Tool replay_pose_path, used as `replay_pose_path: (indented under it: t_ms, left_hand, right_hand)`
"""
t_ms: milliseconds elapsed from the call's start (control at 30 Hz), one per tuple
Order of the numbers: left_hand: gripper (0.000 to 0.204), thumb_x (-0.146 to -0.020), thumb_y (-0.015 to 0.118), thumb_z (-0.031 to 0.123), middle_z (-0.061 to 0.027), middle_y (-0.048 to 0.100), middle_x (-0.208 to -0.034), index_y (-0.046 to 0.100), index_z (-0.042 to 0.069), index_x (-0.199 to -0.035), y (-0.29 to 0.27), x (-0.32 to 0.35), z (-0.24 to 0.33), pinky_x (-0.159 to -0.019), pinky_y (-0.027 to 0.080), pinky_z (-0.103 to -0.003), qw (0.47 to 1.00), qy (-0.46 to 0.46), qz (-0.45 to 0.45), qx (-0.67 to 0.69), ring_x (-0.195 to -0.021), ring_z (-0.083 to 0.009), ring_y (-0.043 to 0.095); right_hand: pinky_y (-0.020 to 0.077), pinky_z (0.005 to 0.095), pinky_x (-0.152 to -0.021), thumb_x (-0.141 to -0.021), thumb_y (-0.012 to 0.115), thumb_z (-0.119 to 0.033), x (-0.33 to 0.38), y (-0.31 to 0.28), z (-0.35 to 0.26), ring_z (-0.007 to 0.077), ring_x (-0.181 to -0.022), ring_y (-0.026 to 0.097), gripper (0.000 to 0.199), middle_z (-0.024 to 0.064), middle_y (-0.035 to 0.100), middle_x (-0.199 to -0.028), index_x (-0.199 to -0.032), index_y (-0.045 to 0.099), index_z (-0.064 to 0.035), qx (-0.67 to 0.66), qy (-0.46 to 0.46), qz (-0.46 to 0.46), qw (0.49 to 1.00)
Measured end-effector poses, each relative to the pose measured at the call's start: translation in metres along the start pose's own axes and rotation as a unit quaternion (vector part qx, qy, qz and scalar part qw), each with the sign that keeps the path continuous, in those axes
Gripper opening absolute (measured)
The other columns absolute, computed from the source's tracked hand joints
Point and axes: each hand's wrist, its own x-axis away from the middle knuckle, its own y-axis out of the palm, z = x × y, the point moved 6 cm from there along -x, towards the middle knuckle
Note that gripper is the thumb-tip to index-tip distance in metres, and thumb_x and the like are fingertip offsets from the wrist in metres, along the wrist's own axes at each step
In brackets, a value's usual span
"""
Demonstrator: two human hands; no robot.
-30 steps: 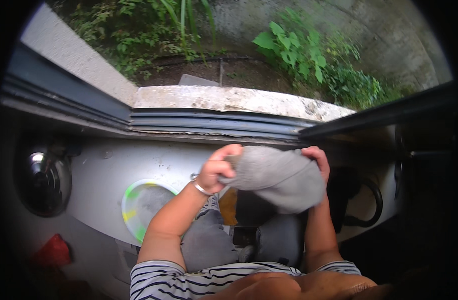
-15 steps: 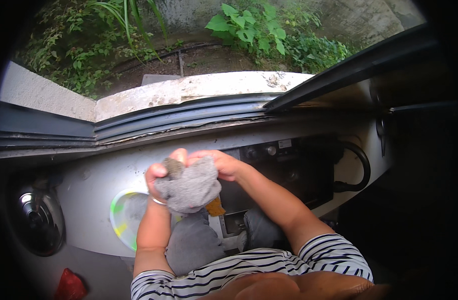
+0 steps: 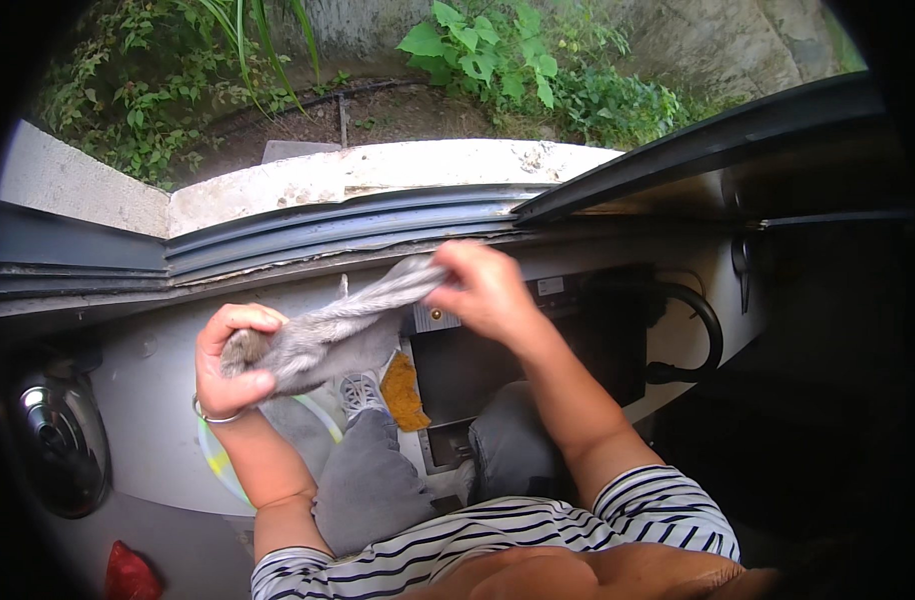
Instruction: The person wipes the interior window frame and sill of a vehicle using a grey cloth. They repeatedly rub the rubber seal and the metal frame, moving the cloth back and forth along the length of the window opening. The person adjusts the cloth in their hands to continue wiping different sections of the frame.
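The left hand [image 3: 216,376] was curled around one end of the grey cloth [image 3: 343,325] and the right hand [image 3: 486,287] was clamped on the other, the cloth stretched between them above the counter [image 3: 150,410], near the window track [image 3: 348,225] and the basin [image 3: 221,464]

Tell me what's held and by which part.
Grey cloth: left hand grips one bunched end, right hand pinches the other. Whether the brownish wad in the left hand is separate cannot be told.
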Motion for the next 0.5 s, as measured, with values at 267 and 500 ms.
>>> replay_pose_path:
  t_ms: [267,500]
  left_hand:
    - [0.024,-0.072,0.074,0.002,-0.0053,0.061,-0.085,0.066,0.0,-0.094,0.003,-0.038,0.034,-0.071,0.042,-0.023,0.889,0.197,0.224,-0.347,-0.076,-0.013,0.054]
    - [0.018,-0.071,0.072,0.015,-0.0061,0.062,-0.083,0.067,0.008,-0.086,0.026,-0.106,0.01,-0.082,0.043,-0.039,0.706,0.15,0.171,-0.671,-0.086,-0.0259,0.057]
  right_hand:
    - [0.0513,0.0328,-0.067,-0.061,0.058,0.011,-0.005,-0.123,-0.06,0.0286,-0.075,0.06,0.033,0.0132,0.06,-0.086,-0.092,0.062,-0.0007,0.194,-0.269,0.345,0.878]
    - [0.0482,0.0359,-0.063,-0.064,0.059,-0.003,-0.045,-0.07,0.013,0.0269,-0.084,0.058,0.019,0.0115,0.056,-0.09,-0.082,0.057,-0.004,0.352,-0.289,0.232,0.86]
